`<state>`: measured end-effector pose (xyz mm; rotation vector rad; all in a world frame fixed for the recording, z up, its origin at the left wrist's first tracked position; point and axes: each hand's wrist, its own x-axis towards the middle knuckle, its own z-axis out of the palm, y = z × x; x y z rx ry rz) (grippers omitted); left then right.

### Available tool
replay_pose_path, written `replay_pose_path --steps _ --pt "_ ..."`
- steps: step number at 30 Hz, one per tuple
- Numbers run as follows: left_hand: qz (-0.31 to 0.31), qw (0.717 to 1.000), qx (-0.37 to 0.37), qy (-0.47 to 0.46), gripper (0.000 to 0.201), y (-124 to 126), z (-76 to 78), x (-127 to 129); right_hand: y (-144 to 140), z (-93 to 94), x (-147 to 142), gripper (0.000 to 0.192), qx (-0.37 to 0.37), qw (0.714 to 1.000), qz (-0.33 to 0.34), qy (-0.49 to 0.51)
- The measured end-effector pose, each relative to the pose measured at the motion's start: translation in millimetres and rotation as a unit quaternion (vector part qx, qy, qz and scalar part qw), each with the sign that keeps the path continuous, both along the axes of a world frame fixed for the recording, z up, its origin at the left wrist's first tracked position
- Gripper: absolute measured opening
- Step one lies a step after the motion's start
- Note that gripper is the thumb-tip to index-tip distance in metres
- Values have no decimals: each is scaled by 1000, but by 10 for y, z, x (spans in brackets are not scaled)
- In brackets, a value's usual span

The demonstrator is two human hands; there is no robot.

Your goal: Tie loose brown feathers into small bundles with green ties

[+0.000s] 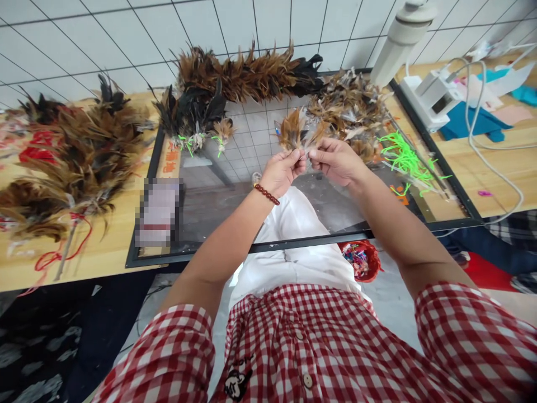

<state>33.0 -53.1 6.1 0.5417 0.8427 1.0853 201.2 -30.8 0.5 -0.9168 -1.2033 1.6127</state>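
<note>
Both grips, left hand (282,170) and right hand (333,161), pinch a small feather bundle (298,133) over the glass tabletop (235,196).

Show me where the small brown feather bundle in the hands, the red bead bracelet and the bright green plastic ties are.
small brown feather bundle (293,131), head view, on its fanned tips.
red bead bracelet (267,195), head view, on the beads at the left wrist.
bright green plastic ties (405,159), head view, middle of the loose heap.

No legible text anywhere. Orange marks on the strip (169,159) along the glass panel's left edge are too small/blurred to read. Black emblem (236,380) on the checked shirt front has tiny lettering, unreadable. Pixelated patch (158,212) shows nothing.
</note>
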Motion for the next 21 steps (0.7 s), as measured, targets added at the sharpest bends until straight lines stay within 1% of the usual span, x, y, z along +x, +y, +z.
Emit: replay_pose_path --steps 3,5,8,11,13,15,18,20,21 --pt "-21 1000 -14 -6 12 -6 -10 -3 -2 -27 -33 57 23 1000 -11 -8" --pt "-27 999 -22 -3 10 -1 -20 -5 19 -48 -22 56 40 998 -36 -21" --pt "-11 999 -33 -1 10 20 -36 -12 55 -82 20 53 66 994 -71 -45" --pt "7 999 -52 10 8 36 -48 -17 66 -105 36 53 83 991 -74 -81" --pt "-3 998 -58 23 9 32 -48 -14 59 -117 22 54 106 985 -79 -111" --pt "-24 998 -54 36 10 20 -42 -6 51 -132 3 53 156 971 -103 -148" --pt "-50 996 -48 58 14 3 -28 6 52 -158 -5 51 262 929 -151 -215" --pt "-57 995 -47 68 17 -2 -25 8 59 -177 6 50 313 903 -162 -247" --pt "-62 994 -46 71 18 -2 -27 6 62 -187 12 49 325 896 -160 -258"
